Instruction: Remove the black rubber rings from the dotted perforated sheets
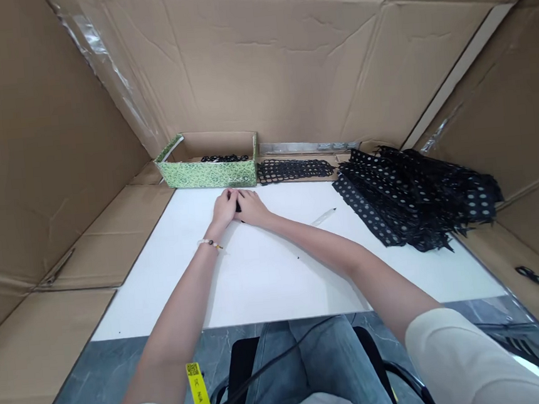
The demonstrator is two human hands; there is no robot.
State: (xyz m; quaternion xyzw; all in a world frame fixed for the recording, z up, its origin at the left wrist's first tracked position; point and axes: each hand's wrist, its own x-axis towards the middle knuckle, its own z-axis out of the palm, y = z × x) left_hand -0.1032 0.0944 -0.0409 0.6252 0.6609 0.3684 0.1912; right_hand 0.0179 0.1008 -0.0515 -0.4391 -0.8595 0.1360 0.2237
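My left hand [225, 207] and my right hand [252, 208] meet at the far side of the white table, just in front of the green patterned box [210, 172]. Their fingers are closed around a small black piece [238, 206], mostly covered, so its kind does not show. Inside the box lie several black rings [225, 159]. Right of the box, a stack of black rings [295, 169] is laid out in rows on cardboard.
A heap of black polka-dot fabric or film [410, 196] covers the table's right rear. A slim clear pen-like tool [323, 217] lies on the white tabletop [267, 284]. Loose black rings [536, 276] rest on cardboard at far right. Cardboard walls [267, 64] enclose the table.
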